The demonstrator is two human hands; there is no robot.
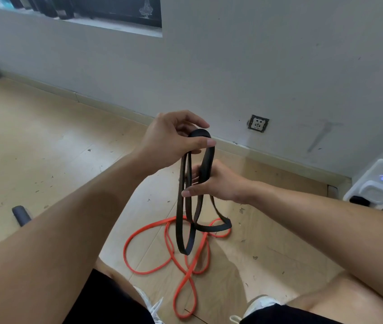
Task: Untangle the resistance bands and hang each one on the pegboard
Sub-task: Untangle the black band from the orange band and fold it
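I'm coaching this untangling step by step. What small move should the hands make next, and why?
Probably lift the black band higher with both hands. The left hand pinches its top loop and the right hand grips a strand below, yet its lower loops hang over the orange band coiled on the floor. Whether the two interlock cannot be told; lifting should show it.

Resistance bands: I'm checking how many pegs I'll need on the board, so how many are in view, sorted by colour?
Black: 1, the black band held up by the left hand and the right hand.
Orange: 1, the orange band lying looped on the floor.
Total: 2 bands.
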